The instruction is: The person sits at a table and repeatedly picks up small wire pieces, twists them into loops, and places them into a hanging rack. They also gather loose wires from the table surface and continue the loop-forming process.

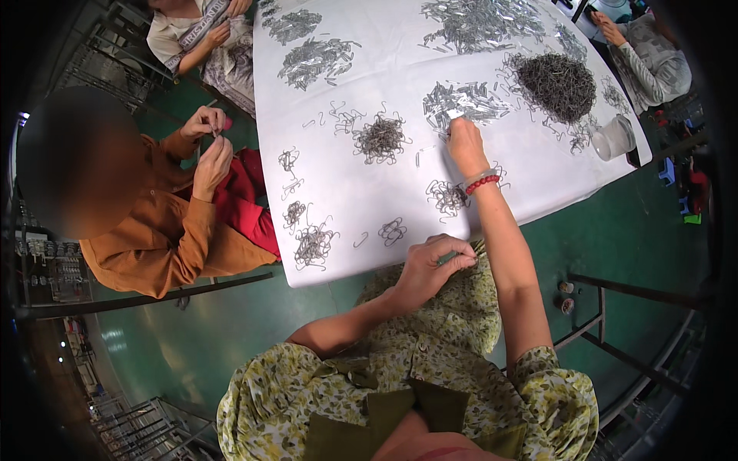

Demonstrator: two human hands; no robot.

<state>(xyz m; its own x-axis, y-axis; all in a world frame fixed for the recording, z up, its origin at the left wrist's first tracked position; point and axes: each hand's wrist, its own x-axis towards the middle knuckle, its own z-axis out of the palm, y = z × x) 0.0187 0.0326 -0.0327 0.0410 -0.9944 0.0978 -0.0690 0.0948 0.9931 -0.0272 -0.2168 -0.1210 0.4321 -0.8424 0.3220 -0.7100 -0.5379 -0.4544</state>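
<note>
My right hand (466,147), with a red bead bracelet (482,182) on the wrist, reaches over the white-covered table (307,154). Its fingers are drawn together at the near edge of a heap of small flat silver metal pieces (480,100); what they pinch, if anything, cannot be made out. Close to my body, just off the table's near edge, my left hand (430,267) is closed with thumb and forefinger pressed together. Anything between those fingertips is too small to name. A small pile of bent wire hooks (444,200) lies beside my right wrist.
A dark heap of wire hooks (557,86) and a clear plastic tub (613,138) sit at the right. More wire hooks (380,138) lie mid-table and at left. A co-worker in an orange jacket (154,246) sits at left; two other people sit at the far corners. Metal rails (630,288) stand at right.
</note>
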